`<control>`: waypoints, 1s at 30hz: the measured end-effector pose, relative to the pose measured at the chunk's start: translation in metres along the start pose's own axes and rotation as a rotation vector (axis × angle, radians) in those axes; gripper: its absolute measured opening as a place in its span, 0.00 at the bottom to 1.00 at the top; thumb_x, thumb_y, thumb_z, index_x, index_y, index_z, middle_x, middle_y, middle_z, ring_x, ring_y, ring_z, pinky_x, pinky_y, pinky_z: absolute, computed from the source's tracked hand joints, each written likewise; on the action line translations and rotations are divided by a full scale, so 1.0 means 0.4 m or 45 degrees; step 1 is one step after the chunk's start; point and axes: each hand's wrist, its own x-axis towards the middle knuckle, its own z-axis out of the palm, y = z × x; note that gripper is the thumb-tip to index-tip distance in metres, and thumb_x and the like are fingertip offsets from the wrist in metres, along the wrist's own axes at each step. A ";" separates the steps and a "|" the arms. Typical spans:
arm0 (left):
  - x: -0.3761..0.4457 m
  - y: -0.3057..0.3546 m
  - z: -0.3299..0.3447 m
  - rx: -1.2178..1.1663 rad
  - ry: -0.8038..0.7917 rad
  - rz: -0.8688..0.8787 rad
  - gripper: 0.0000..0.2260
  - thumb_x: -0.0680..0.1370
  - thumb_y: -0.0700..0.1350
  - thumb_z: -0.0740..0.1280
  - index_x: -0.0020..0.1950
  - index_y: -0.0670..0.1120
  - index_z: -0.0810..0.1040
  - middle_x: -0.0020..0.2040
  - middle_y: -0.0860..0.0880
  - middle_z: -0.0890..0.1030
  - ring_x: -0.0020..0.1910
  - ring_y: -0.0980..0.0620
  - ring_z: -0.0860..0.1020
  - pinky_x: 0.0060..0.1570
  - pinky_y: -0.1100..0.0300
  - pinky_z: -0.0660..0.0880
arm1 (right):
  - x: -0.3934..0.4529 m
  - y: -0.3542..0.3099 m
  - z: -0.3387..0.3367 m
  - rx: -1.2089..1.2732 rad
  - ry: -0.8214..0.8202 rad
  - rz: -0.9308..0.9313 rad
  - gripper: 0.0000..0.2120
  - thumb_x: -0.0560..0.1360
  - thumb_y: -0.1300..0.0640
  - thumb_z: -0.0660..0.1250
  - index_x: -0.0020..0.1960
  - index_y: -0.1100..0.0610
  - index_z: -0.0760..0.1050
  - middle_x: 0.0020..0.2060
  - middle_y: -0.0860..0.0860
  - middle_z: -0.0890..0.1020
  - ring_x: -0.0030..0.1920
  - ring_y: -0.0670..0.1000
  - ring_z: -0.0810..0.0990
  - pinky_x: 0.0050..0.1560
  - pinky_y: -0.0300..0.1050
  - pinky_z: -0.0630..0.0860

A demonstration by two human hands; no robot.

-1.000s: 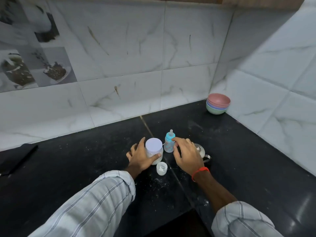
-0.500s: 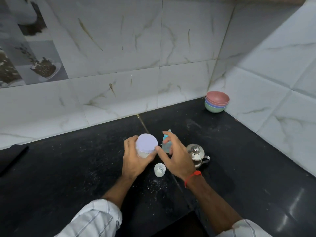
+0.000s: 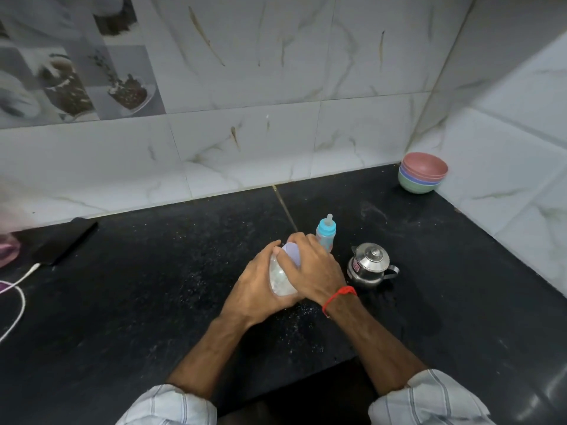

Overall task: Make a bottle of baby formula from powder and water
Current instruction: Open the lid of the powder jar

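A clear powder jar (image 3: 279,279) with a pale lilac lid (image 3: 292,254) is tilted above the black counter (image 3: 153,302). My left hand (image 3: 256,289) wraps its body from the left. My right hand (image 3: 313,269) grips the lid from above. Just behind my hands stands a small baby bottle (image 3: 325,233) with a blue collar and clear teat, upright. A small steel pot (image 3: 369,265) with lid and spout stands to the right of my right hand. The small white cap seen earlier is hidden under my hands.
Stacked coloured bowls (image 3: 422,172) sit in the far right corner by the tiled walls. A dark phone (image 3: 66,242) with a white cable (image 3: 17,297) lies at the far left. Spilled powder specks (image 3: 302,317) dot the counter below my hands.
My left hand lifted the jar off the counter and tilted it. My right hand left the baby bottle and closed over the jar's lid. The camera view swung to the left.
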 end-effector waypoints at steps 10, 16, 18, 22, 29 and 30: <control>-0.054 0.074 -0.059 -0.005 -0.055 0.133 0.49 0.63 0.55 0.81 0.79 0.60 0.60 0.66 0.63 0.78 0.63 0.61 0.79 0.62 0.55 0.81 | -0.041 -0.024 -0.020 -0.086 0.389 -0.363 0.18 0.76 0.40 0.63 0.47 0.53 0.82 0.42 0.46 0.78 0.35 0.48 0.78 0.33 0.37 0.68; -0.063 0.099 -0.078 -0.068 -0.167 0.172 0.40 0.64 0.50 0.83 0.71 0.65 0.68 0.59 0.64 0.81 0.59 0.61 0.81 0.56 0.62 0.80 | -0.057 -0.028 -0.078 0.001 0.331 -0.592 0.15 0.77 0.45 0.65 0.47 0.55 0.83 0.41 0.47 0.78 0.36 0.49 0.77 0.35 0.42 0.72; -0.073 0.088 -0.082 -0.170 -0.248 0.098 0.36 0.63 0.50 0.83 0.68 0.63 0.72 0.59 0.60 0.83 0.60 0.57 0.82 0.57 0.58 0.80 | -0.056 -0.033 -0.106 0.060 0.165 -0.769 0.14 0.78 0.47 0.64 0.49 0.56 0.83 0.43 0.48 0.79 0.37 0.49 0.78 0.35 0.45 0.74; -0.090 0.090 -0.100 -0.277 -0.337 0.052 0.36 0.64 0.53 0.82 0.70 0.56 0.74 0.62 0.51 0.83 0.63 0.47 0.82 0.64 0.40 0.79 | -0.055 -0.052 -0.152 0.161 -0.045 -0.878 0.14 0.79 0.48 0.63 0.55 0.56 0.81 0.49 0.50 0.79 0.42 0.52 0.81 0.41 0.53 0.78; -0.094 0.127 -0.134 -0.147 -0.214 0.049 0.60 0.61 0.61 0.81 0.84 0.62 0.47 0.72 0.60 0.75 0.69 0.57 0.77 0.71 0.50 0.75 | -0.062 -0.049 -0.259 0.596 -0.532 -0.595 0.40 0.71 0.63 0.67 0.80 0.52 0.59 0.74 0.52 0.63 0.69 0.49 0.69 0.69 0.42 0.69; -0.093 0.128 -0.139 -0.132 -0.209 0.045 0.61 0.60 0.62 0.81 0.83 0.63 0.46 0.72 0.60 0.75 0.68 0.57 0.77 0.71 0.50 0.75 | -0.065 -0.053 -0.261 0.540 -0.535 -0.532 0.37 0.74 0.57 0.67 0.80 0.48 0.58 0.74 0.49 0.62 0.68 0.47 0.69 0.70 0.44 0.69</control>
